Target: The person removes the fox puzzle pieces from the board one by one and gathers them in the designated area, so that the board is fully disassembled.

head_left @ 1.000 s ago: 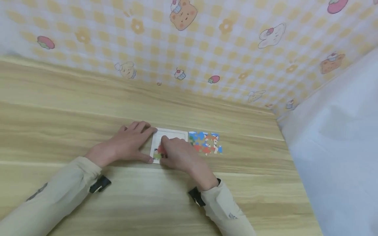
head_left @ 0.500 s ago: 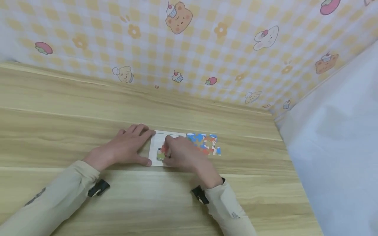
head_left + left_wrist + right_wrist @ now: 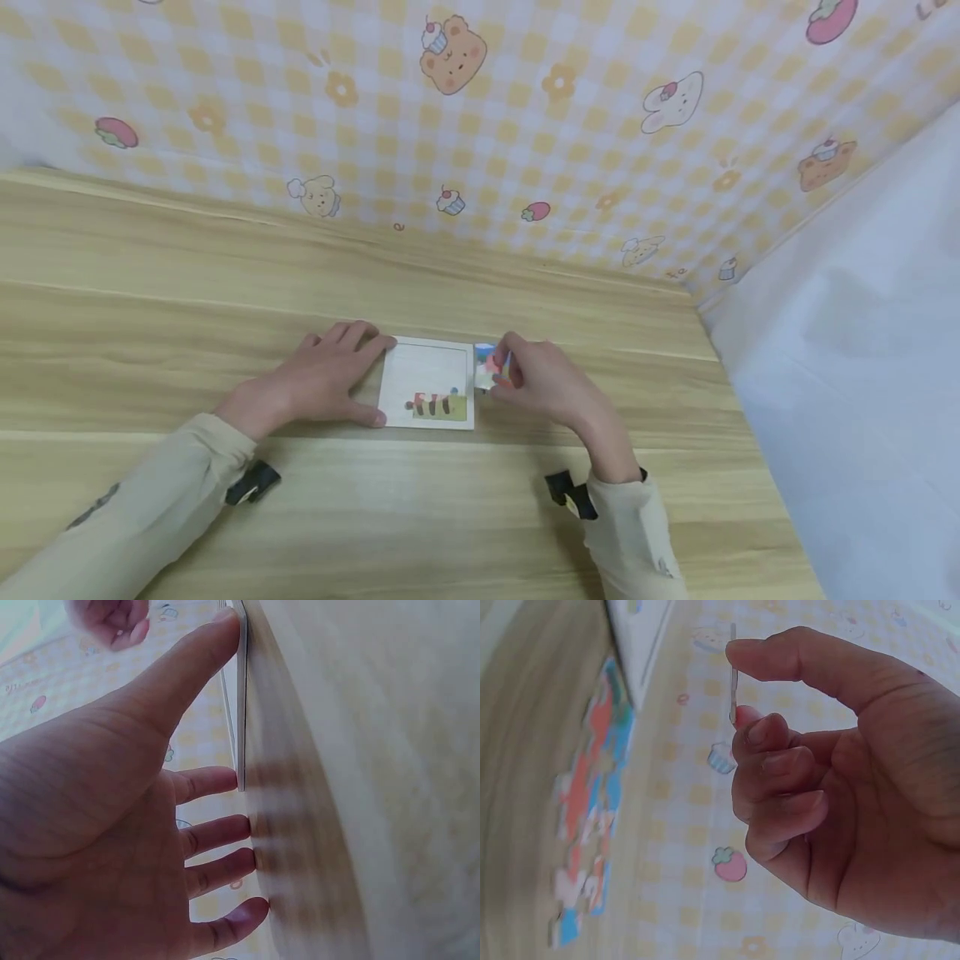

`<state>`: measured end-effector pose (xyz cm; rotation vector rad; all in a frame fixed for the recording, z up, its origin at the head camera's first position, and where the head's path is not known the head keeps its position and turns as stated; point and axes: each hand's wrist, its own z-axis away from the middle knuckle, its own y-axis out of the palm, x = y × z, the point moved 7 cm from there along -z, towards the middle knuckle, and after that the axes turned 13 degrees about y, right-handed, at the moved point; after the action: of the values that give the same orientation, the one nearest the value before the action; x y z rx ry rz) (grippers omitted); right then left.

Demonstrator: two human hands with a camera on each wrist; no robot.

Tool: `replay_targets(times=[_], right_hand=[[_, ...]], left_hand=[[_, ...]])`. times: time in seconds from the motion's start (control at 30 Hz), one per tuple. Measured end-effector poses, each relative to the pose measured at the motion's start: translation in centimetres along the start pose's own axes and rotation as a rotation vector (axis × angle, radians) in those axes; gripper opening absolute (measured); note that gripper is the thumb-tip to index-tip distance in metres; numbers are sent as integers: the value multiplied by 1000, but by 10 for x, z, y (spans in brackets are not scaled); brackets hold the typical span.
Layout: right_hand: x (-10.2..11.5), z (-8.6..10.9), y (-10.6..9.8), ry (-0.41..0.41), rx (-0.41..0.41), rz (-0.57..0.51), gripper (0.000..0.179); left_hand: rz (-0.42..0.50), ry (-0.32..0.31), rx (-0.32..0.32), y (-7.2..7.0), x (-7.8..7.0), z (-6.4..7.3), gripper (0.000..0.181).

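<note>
My left hand (image 3: 321, 379) rests at the left edge of a white puzzle tray (image 3: 420, 358), thumb and index finger spread to its two left corners. In the left wrist view those fingers (image 3: 206, 784) reach straight to the tray's side. A strip of joined puzzle pieces (image 3: 438, 407) lies in the tray's lower right, green and yellow with dark marks. My right hand (image 3: 551, 379) pinches a thin puzzle piece (image 3: 733, 690) between thumb and fingers; it appears edge-on in the right wrist view. Beneath and beside that hand lies a fox-patterned group of pieces (image 3: 592, 802), largely hidden in the head view.
A wood-grain table (image 3: 360, 517) carries everything. Behind it stands a yellow checked cloth (image 3: 510, 125) with cartoon prints, and a white sheet (image 3: 847, 358) hangs at the right. Black straps sit at both wrists.
My right hand has lifted a piece from the tray's lower left and carried it right, over the fox pieces. The joined strip in the tray now shows. My left hand stays at the tray's edge.
</note>
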<state>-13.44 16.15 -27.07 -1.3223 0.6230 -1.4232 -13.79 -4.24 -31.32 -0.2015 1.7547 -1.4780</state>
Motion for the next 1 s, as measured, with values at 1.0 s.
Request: replay_targets(times=[1.0], right_hand=[[-25,16,36,25,176,-5,23]], left_hand=[[-8,12,-5,1,-2,0,96]])
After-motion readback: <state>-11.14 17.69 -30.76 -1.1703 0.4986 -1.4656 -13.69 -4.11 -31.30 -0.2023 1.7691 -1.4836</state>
